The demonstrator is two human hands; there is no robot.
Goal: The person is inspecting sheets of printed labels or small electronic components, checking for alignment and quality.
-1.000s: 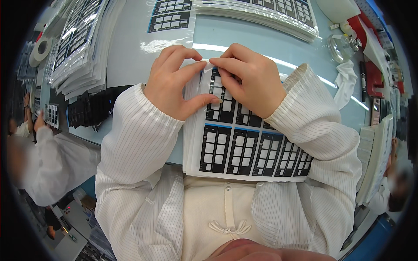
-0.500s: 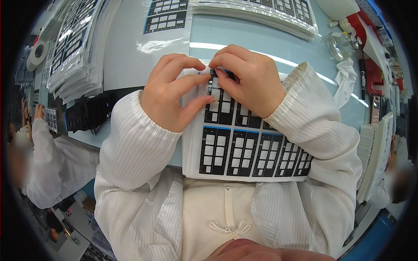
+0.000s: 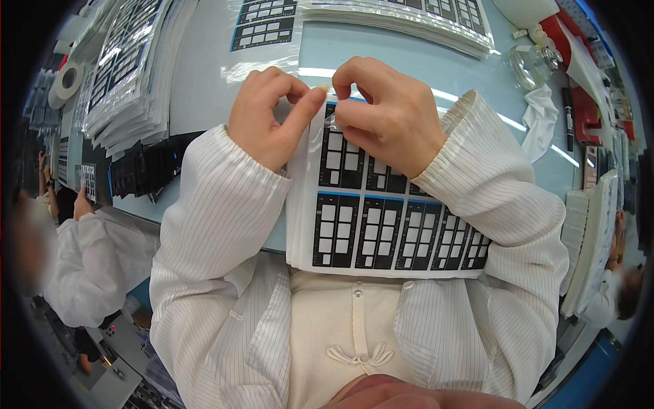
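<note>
A sheet of black labels (image 3: 335, 235) with white windows and blue top edges lies on a pile of sheets (image 3: 295, 225) in front of me. At its upper left corner, my left hand (image 3: 274, 112) has thumb and forefinger pinched together; whatever is between them is too small to make out. Close beside it, my right hand (image 3: 394, 119) is curled over the top row of labels. Its thumb and fingers are closed near the upper left label, where something clear and shiny shows at the fingertips. Part of the top row is hidden under this hand.
Tall stacks of label sheets stand left (image 3: 126, 75) and at the far side (image 3: 402, 24). Another label sheet (image 3: 262, 37) lies on white paper. At right are a glass jar (image 3: 535, 67), crumpled tissue (image 3: 539, 123) and a black pen (image 3: 567, 119). Co-workers sit either side.
My left thumb has moved up from the label's side to the sheet's corner and closed against the forefinger. The upper left label's raised dark edge no longer shows. My right fingers have curled in more.
</note>
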